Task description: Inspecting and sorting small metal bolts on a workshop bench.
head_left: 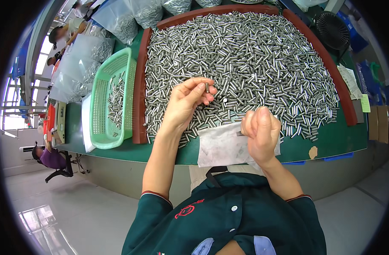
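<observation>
The left hand [186,100] pinched one pin [207,87] above the pile [245,55], apparently checking it; the right hand [260,129], at 4 o'clock, was clenched on another pin [239,133]. Sorting it seemed next

The person wears a dark green short-sleeved shirt [228,208] with a collar. Each sleeve ends in a thin band of red and white at the cuff. On the left side of the chest there is a small red embroidered mark [186,210], and one white button [234,208] sits near the middle. Two light blue patches show at the near edge of the shirt. Both forearms are bare, and the hands carry no gloves.
</observation>
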Demonstrator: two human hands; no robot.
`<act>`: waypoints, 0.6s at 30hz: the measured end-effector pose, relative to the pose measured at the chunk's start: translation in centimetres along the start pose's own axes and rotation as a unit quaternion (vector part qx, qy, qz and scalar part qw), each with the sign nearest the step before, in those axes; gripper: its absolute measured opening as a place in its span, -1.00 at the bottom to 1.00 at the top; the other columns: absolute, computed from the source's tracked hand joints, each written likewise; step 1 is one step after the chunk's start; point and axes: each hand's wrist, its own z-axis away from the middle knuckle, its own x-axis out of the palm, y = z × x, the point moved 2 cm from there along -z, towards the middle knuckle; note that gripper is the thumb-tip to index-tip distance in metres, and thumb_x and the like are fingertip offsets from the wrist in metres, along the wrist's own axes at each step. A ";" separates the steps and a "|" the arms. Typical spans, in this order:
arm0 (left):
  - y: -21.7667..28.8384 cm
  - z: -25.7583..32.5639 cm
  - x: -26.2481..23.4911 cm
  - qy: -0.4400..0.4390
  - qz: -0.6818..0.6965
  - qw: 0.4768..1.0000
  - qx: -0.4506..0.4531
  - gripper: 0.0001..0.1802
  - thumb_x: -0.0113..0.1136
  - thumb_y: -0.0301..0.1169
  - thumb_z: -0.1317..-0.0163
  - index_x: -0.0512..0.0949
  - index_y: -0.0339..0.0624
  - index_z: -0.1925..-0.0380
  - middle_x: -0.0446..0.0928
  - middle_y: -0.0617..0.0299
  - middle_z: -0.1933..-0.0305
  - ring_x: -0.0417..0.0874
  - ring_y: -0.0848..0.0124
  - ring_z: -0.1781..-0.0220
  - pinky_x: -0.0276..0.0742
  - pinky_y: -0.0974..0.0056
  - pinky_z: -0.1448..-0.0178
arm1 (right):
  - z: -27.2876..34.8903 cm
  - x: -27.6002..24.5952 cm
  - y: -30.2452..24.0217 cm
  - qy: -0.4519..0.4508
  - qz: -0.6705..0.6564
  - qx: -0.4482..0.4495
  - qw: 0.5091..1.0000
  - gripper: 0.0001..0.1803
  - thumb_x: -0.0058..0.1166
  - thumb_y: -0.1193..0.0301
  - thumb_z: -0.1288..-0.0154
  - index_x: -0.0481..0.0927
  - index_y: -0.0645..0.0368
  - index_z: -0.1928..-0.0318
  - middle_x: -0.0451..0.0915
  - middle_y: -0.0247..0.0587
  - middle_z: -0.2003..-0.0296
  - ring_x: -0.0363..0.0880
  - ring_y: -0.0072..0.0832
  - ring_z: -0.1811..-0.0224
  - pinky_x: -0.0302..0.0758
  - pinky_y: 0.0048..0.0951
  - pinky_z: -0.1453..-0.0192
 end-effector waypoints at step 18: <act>1.5 -4.0 0.2 0.143 -0.642 0.698 0.283 -0.90 0.17 -0.48 0.12 0.53 -0.22 0.52 0.47 0.09 0.58 0.48 0.20 0.56 0.37 0.20 0.45 | 0.0 0.0 -0.1 -0.011 0.027 -0.011 1.000 -0.57 -0.42 0.36 -0.35 0.08 0.10 0.72 0.08 -0.41 0.82 -0.06 -0.69 0.77 -0.03 -0.61 0.70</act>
